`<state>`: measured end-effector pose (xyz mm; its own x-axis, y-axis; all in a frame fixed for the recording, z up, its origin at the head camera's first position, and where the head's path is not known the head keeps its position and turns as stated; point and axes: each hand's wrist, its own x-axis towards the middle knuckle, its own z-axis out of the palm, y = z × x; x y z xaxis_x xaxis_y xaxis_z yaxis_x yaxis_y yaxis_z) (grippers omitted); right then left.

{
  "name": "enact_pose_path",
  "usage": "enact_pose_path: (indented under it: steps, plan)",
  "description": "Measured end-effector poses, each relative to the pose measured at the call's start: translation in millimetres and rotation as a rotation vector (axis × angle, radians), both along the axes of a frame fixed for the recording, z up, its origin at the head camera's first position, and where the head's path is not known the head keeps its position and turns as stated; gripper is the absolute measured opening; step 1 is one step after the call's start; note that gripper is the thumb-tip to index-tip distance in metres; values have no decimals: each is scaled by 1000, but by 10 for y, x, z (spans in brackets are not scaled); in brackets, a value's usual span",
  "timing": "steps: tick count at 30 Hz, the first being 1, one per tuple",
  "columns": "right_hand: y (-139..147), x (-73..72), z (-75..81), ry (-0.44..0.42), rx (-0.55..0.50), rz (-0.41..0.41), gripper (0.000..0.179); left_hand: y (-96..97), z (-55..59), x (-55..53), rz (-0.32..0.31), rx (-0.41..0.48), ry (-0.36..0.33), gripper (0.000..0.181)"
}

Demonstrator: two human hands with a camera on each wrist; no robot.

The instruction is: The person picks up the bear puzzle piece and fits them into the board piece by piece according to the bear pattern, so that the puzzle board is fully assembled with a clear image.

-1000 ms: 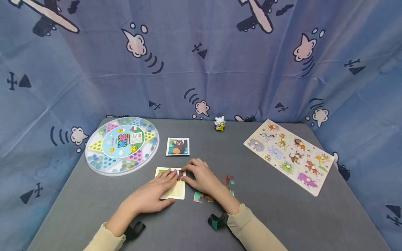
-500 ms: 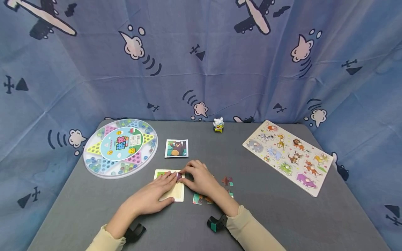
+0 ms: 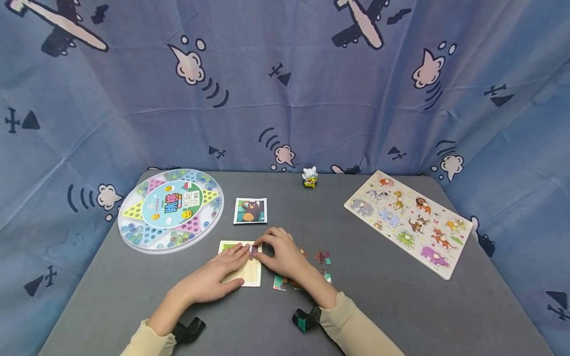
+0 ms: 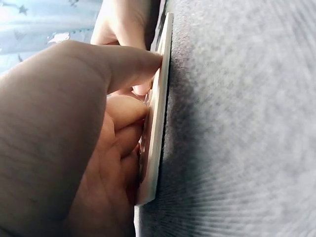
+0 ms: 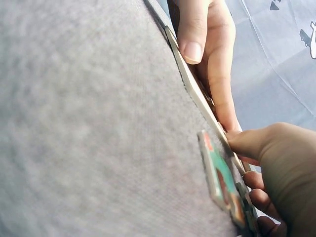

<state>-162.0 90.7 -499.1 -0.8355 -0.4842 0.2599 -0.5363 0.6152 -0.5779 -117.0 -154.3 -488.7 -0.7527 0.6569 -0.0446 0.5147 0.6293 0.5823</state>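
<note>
In the head view a small pale wooden puzzle tray [image 3: 251, 277] lies on the grey table, with a green strip at its top left. My left hand [image 3: 209, 278] rests on it, fingers stretched over the upper part and thumb near the lower edge. At the top right corner my right hand [image 3: 285, 253] pinches a purple puzzle piece [image 3: 253, 251] between thumb and index finger. The left wrist view has the tray's edge [image 4: 157, 128] side-on under my left fingers. Several loose puzzle pieces [image 3: 279, 282] lie right of the tray, partly hidden by my right arm.
Behind the tray lies a bear picture card [image 3: 251, 211]. A round marble board [image 3: 171, 210] is at the back left, a small white figurine [image 3: 309, 177] at the back, and an animal knob puzzle board [image 3: 409, 222] at the right. A blue curtain [image 3: 249, 74] surrounds the table.
Both hands stay at the tray, the right fingers shifting only slightly on the purple piece. The left thumb has drawn back a little. The head view tilted slightly.
</note>
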Motion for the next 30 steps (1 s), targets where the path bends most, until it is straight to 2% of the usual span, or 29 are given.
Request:
enact_pose_path:
  steps: [3,10,14,19,24,30]
  plan:
    - [3,-2,-1,-15,-6,-2,23,-20,-36,-18,4,34,-6,66]
    - [8,-7,-7,-23,-15,2,23,-20,-74,-38,18,76,37,63]
    - [5,-6,2,-28,-18,2,23,-19,-22,-26,47,84,47,62]
    - [-1,4,18,-18,-4,-1,24,-59,74,3,116,91,53,65]
    - [-11,6,14,-1,11,4,23,-155,110,42,186,93,55,76]
    - [8,3,6,-9,2,6,22,-277,49,56,214,48,17,98]
